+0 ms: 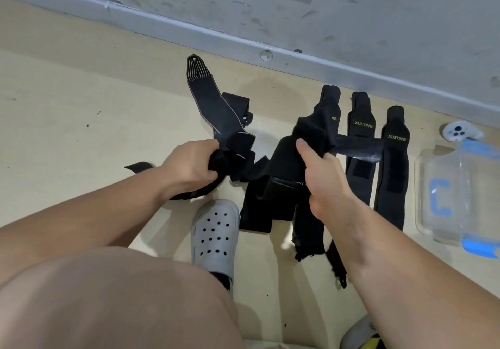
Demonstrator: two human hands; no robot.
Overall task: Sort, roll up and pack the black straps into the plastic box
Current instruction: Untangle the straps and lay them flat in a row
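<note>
A tangle of black straps (259,175) hangs between my hands above the beige floor. My left hand (190,163) grips one bunched end of it, from which a long grey-edged strap (213,105) runs away toward the wall. My right hand (322,175) grips a wider black strap piece (305,129), its thumb up on the fabric. Two black straps marked XUEYING (361,143) (393,164) lie flat side by side to the right. Beyond them stands the clear plastic box (443,194) with blue clips.
A white game-style controller (457,131) lies by the wall above the box. My grey perforated clog (215,237) stands just below the straps, with my knee at the lower left. A grey skirting board (243,43) runs along the wall behind everything.
</note>
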